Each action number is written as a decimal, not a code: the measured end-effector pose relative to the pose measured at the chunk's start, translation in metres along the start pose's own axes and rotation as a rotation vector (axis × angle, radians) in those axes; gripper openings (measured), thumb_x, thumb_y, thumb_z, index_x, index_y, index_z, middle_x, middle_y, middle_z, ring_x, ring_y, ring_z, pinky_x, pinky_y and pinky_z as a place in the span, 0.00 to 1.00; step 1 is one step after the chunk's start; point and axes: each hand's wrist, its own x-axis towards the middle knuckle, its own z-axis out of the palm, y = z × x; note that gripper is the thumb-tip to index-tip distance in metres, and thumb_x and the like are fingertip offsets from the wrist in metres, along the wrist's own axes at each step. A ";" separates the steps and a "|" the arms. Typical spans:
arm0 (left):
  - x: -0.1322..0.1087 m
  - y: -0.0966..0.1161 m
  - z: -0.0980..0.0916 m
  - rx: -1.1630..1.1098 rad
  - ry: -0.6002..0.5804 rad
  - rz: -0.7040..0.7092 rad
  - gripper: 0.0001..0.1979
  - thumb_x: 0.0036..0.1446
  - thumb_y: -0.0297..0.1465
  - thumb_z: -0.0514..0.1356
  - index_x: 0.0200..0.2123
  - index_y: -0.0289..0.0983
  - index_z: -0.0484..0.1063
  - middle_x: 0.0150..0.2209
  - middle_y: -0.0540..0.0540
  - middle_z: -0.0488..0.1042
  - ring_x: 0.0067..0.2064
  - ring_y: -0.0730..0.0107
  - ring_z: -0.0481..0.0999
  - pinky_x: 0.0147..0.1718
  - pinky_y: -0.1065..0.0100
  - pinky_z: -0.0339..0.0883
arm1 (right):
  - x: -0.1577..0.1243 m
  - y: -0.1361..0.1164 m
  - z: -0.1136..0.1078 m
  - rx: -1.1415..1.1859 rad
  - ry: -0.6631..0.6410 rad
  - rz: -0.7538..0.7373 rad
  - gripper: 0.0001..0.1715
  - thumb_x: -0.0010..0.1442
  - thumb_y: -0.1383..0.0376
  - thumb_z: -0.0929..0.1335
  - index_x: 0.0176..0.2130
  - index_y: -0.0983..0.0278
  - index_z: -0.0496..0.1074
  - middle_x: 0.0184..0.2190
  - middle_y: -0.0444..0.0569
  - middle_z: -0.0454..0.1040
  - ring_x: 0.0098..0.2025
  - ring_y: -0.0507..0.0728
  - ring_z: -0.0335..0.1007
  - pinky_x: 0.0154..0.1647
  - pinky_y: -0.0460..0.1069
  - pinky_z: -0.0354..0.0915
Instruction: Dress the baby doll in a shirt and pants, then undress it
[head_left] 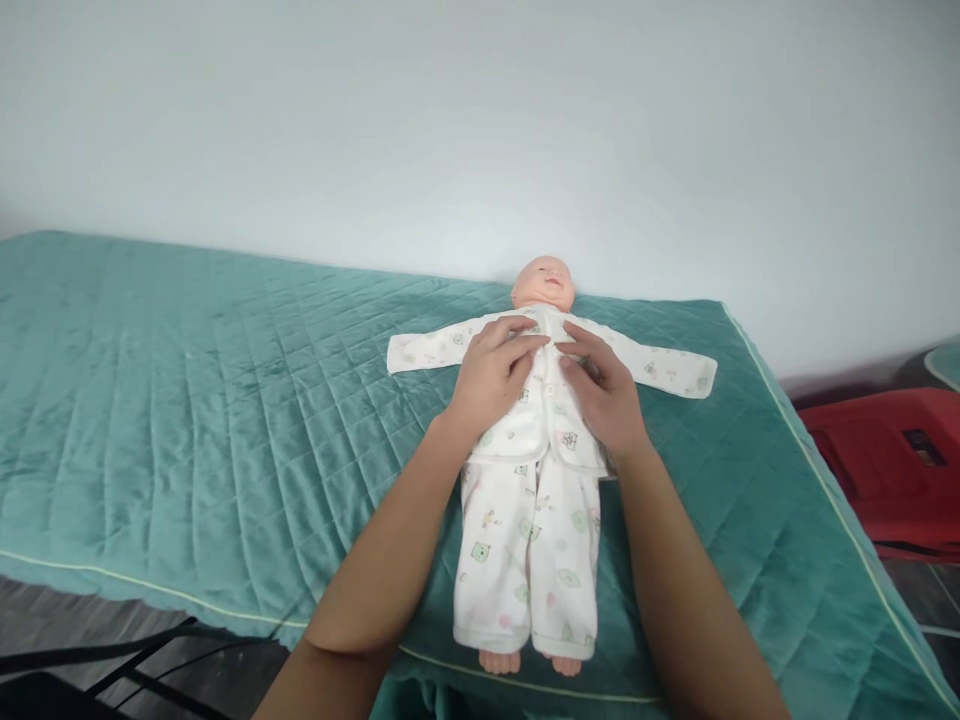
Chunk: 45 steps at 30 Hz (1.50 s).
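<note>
A baby doll (543, 283) lies on its back, its feet toward me. It wears a white long-sleeved shirt (525, 430) with small printed animals and matching trousers (495, 560). My left hand (495, 370) rests on one side of the chest, with fingertips closed at the shirt's front edge. From the other side, my right hand (604, 390) grips the opposite front edge near a small button. The fingertips of both hands nearly meet at the middle of the chest. Below them the front edges part slightly at the hem. The shirt's sleeves stretch out to both sides.
A green quilted cover (225, 420) with pale piping spreads under the doll. Behind it rises a plain white wall (450, 130). Red plastic stools (889, 465) stand beyond the right edge. Black metal bars (142, 660) show at the lower left, above a dark floor.
</note>
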 end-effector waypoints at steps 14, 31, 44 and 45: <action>0.011 0.010 -0.003 0.131 -0.221 -0.012 0.29 0.65 0.25 0.45 0.68 0.40 0.57 0.68 0.45 0.62 0.72 0.61 0.54 0.68 0.53 0.53 | -0.001 0.000 0.005 0.152 0.050 -0.049 0.10 0.66 0.59 0.68 0.47 0.53 0.77 0.55 0.45 0.76 0.64 0.59 0.65 0.68 0.61 0.60; 0.010 -0.001 0.005 -0.049 -0.140 -0.125 0.25 0.65 0.27 0.48 0.65 0.40 0.61 0.64 0.43 0.68 0.66 0.60 0.63 0.66 0.52 0.59 | 0.024 0.007 0.001 -0.209 -0.111 -0.151 0.21 0.68 0.50 0.65 0.56 0.51 0.72 0.60 0.46 0.71 0.65 0.61 0.62 0.69 0.63 0.56; 0.011 -0.001 0.005 -0.056 -0.126 -0.142 0.24 0.64 0.27 0.49 0.63 0.39 0.64 0.63 0.43 0.69 0.65 0.61 0.65 0.66 0.53 0.59 | 0.026 -0.001 -0.002 -0.324 -0.168 -0.230 0.19 0.71 0.53 0.61 0.56 0.52 0.72 0.56 0.46 0.74 0.62 0.62 0.63 0.67 0.63 0.55; 0.011 -0.002 0.005 -0.057 -0.125 -0.138 0.24 0.64 0.27 0.48 0.63 0.39 0.64 0.63 0.43 0.69 0.66 0.61 0.65 0.66 0.53 0.59 | 0.026 0.001 -0.002 -0.299 -0.177 -0.222 0.19 0.70 0.53 0.62 0.57 0.51 0.71 0.58 0.45 0.73 0.64 0.61 0.62 0.68 0.63 0.54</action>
